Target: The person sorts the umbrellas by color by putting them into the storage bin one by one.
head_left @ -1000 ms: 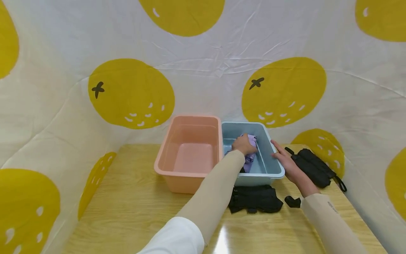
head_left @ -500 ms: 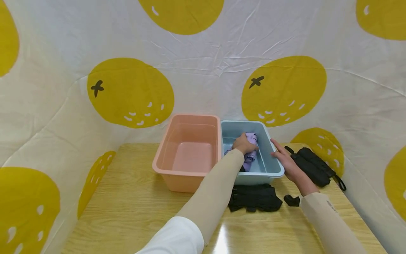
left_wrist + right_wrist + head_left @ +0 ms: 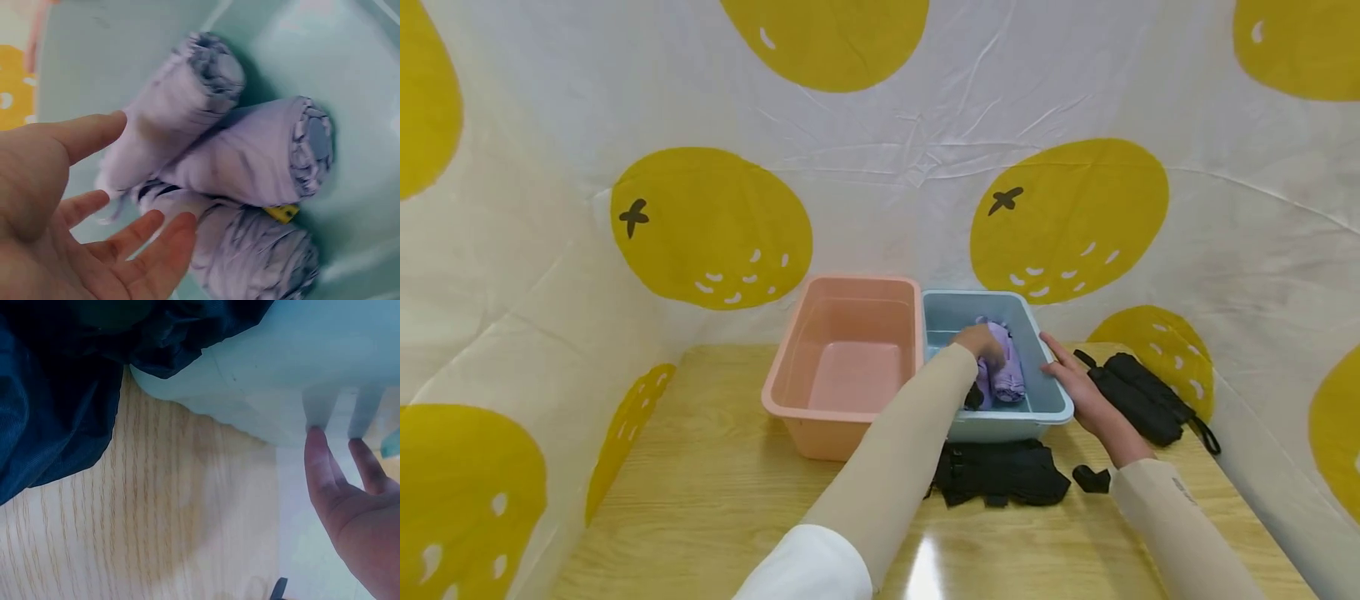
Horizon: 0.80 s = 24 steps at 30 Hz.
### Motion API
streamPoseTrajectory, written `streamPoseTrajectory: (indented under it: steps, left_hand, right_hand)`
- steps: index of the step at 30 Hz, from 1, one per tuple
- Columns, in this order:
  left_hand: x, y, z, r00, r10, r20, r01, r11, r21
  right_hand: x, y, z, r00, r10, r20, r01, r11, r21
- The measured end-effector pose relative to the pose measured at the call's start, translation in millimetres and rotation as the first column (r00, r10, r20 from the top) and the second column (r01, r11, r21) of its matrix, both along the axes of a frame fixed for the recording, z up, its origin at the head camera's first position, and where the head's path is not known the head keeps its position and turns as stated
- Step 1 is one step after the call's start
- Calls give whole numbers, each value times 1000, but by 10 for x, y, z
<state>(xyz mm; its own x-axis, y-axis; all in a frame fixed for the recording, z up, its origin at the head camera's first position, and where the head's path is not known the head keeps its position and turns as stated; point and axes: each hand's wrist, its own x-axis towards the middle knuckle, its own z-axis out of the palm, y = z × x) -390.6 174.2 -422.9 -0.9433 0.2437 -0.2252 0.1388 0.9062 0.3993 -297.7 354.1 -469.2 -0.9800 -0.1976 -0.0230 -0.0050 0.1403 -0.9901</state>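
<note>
Inside the pale blue basin (image 3: 996, 428), my left hand (image 3: 979, 340) is over several purple folded umbrellas (image 3: 1006, 375). In the left wrist view its fingers are spread. The thumb tip reaches the upper rolled umbrella (image 3: 169, 115); whether it touches is unclear. A second purple umbrella (image 3: 247, 156) lies beside it, and a third, looser one (image 3: 250, 250) sits below. Part of the pile is hidden by my left arm in the head view. My right hand (image 3: 1086, 396) rests straight fingertips (image 3: 317, 440) against the basin's outer right wall.
A salmon-pink basin (image 3: 788, 350) stands left of the blue one. A black folded umbrella (image 3: 1007, 473) lies in front, near a small black piece (image 3: 1092, 479). More black folded umbrellas (image 3: 1138, 396), one with a loop, lie to the right. A fruit-print curtain (image 3: 887, 208) hangs behind.
My left hand has let go of a purple umbrella, which now lies along the blue basin's right side. The fingers have opened. My right hand stays at the basin wall.
</note>
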Motion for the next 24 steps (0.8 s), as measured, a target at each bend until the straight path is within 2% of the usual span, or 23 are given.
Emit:
streamPoseTrajectory:
  steps: [6, 11, 15, 18, 20, 24]
  left_hand:
    - [73, -106, 360, 998, -43, -48, 46, 998, 45]
    - [87, -274, 676, 998, -58, -3, 58, 978, 201]
    - [56, -467, 880, 997, -74, 24, 67, 976, 208]
    - [59, -642, 950, 995, -88, 43, 78, 977, 196]
    - [80, -790, 978, 994, -94, 50, 80, 971, 225]
    - [96, -1138, 1017, 994, -100, 43, 80, 939, 334]
  right_hand:
    - [12, -36, 7, 1000, 12, -12, -12, 1000, -3]
    - [-5, -56, -11, 1000, 12, -11, -12, 1000, 1]
    - [-22, -47, -26, 1000, 10, 7, -10, 1000, -13]
    - [5, -39, -18, 1000, 12, 14, -12, 1000, -15]
    - [32, -34, -3, 1000, 10, 12, -10, 1000, -8]
    - [44, -17, 17, 1000, 17, 10, -17, 1000, -1]
